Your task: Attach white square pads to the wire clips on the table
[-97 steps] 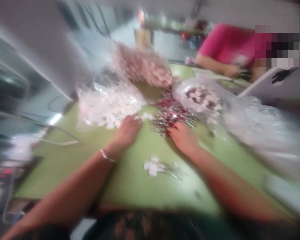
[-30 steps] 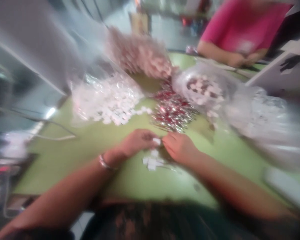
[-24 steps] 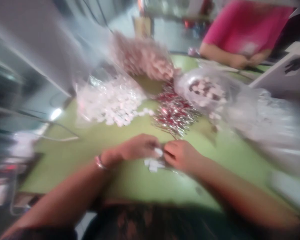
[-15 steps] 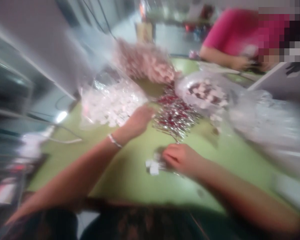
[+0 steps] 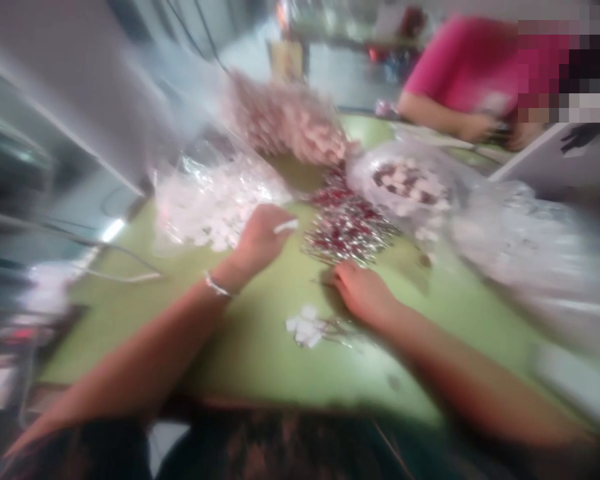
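My left hand [image 5: 264, 235] is closed on a small white piece [image 5: 286, 227] that sticks out from the fingertips, just beside a heap of white pieces [image 5: 220, 217] in a clear bag. My right hand [image 5: 363, 290] is closed at the near edge of a pile of thin silver and red stems [image 5: 347, 227]. A thin line shows by its fingertips, but blur hides whether it is gripped. Below, on the green table [image 5: 260, 367], lie several white pieces on thin stems [image 5: 307, 327], touched by neither hand.
A bundle of pale pink items [image 5: 290, 123] lies at the back. To the right sit a plastic bag of pale and dark pieces [image 5: 413, 180] and more clear plastic [image 5: 525, 230]. A co-worker in a pink top [image 5: 473, 67] works across the table. A cable [image 5: 125, 273] lies at left.
My right hand has moved up from the white pieces to the edge of the stem pile. My left hand has shifted slightly left, and the white piece in it now shows clearly.
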A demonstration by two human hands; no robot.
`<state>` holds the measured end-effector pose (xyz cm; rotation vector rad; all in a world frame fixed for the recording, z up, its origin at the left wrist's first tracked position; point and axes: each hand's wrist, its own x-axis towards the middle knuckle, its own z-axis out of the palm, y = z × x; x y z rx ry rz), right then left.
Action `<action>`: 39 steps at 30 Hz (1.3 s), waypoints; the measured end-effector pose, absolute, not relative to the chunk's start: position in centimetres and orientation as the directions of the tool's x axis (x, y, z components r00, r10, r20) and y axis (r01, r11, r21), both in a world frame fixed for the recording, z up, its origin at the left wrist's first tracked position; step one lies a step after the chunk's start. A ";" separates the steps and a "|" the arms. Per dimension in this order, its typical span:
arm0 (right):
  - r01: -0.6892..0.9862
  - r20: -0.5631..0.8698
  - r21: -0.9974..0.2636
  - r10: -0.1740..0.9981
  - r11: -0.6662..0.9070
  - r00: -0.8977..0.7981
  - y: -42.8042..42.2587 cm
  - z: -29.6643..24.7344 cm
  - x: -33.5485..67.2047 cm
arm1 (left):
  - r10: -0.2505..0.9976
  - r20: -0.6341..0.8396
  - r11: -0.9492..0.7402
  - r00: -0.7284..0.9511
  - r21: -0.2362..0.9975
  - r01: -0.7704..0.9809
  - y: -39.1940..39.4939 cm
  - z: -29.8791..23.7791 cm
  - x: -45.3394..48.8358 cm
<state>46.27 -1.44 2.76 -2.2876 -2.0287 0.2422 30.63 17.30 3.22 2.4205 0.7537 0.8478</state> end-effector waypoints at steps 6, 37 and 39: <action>0.978 -0.049 -0.192 0.996 -0.084 0.076 -1.4 3.3 45.8 | 0.804 -0.101 0.006 0.586 0.987 0.163 13.3 3.6 28.4; 0.941 0.041 -0.335 0.998 0.049 -0.037 -2.5 3.6 45.7 | 0.626 0.086 -0.266 0.775 0.958 0.108 10.4 0.6 28.2; 0.954 -0.013 -0.293 0.997 0.063 -0.070 -2.3 3.8 45.9 | 0.589 0.190 -0.392 0.785 0.917 0.072 10.5 0.6 28.1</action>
